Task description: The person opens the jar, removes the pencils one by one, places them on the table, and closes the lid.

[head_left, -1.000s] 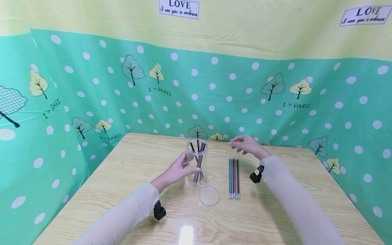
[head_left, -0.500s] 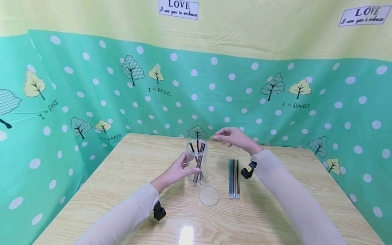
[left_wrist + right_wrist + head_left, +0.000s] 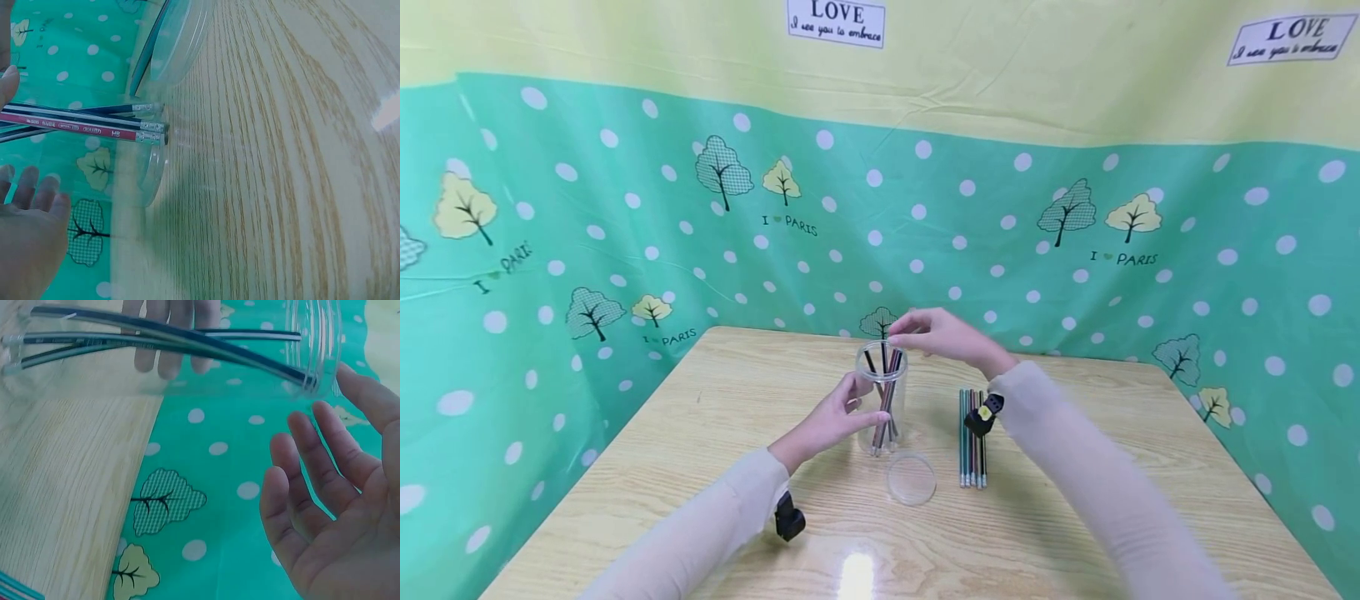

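Observation:
A clear plastic jar point(image 3: 867, 435) stands upright on the table with several dark and red pencils point(image 3: 886, 408) leaning inside it. My left hand point(image 3: 827, 422) grips the jar from its left side, fingers behind and thumb in front. Over the jar's rim, at its right, is my right hand point(image 3: 942, 335). In the right wrist view this hand point(image 3: 337, 500) has loosely bent fingers with nothing between them, and the thumb is at the jar's mouth; whether it touches cannot be told. The left wrist view shows the eraser ends of the jar's pencils point(image 3: 94, 128) near its base.
A round clear lid point(image 3: 912, 480) lies flat in front of the jar. To the right, several pencils point(image 3: 972, 454) lie side by side, partly below my right wrist's camera point(image 3: 983, 415). A green dotted curtain point(image 3: 917, 208) hangs behind the wooden table point(image 3: 737, 375).
My right hand has moved left from above the row of pencils to the jar's rim. The left hand, jar, lid and pencils have stayed in place.

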Demonstrator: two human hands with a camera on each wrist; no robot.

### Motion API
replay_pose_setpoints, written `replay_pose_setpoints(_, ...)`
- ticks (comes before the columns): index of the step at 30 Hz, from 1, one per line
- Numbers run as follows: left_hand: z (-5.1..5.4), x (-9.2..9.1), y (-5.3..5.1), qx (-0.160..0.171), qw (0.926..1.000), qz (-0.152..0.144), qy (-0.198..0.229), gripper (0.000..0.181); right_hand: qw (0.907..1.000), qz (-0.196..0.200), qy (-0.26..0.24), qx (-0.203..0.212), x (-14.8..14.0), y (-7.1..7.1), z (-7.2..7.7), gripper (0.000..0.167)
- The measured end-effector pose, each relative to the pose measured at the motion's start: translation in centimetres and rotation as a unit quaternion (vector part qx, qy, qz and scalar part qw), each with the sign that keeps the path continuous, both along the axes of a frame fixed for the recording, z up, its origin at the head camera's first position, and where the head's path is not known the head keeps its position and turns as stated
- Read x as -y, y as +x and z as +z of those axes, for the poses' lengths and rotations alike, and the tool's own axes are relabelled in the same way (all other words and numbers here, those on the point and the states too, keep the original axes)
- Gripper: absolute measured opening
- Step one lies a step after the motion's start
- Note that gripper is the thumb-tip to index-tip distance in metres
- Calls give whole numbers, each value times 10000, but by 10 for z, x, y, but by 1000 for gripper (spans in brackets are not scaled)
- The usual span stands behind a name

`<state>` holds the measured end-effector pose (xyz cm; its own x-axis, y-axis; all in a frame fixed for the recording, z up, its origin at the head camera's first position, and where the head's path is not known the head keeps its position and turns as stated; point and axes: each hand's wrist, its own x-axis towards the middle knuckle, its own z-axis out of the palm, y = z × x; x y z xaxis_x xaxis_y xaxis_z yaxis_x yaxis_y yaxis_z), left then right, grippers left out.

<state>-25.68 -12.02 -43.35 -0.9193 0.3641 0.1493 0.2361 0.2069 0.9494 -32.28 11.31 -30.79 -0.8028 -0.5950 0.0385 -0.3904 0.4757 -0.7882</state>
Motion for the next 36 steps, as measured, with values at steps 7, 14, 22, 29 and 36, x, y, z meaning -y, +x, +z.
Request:
replay_pose_setpoints(7, 0, 1, 0, 23, 10000, -29, 25, 77, 9995, 310, 15, -41, 16, -1, -2, 39)
replay_pose_setpoints(14, 2, 1, 2, 32, 10000, -42, -13, 76, 9985, 550, -3, -27, 27, -2, -8, 40)
replay_pose_setpoints(22, 3, 0, 2, 61, 10000, 21, -19, 74, 9986, 522, 8, 17, 31, -1, -12, 40)
replay_pose_setpoints(29, 3, 0, 2, 83, 10000, -27, -8, 74, 9986, 515, 134, 62, 33, -2, -8, 39)
replay_pose_setpoints(36, 3, 0, 1, 53, 10000, -71, -36, 74, 9983, 547, 149, 101, 33, -5, -10, 36)
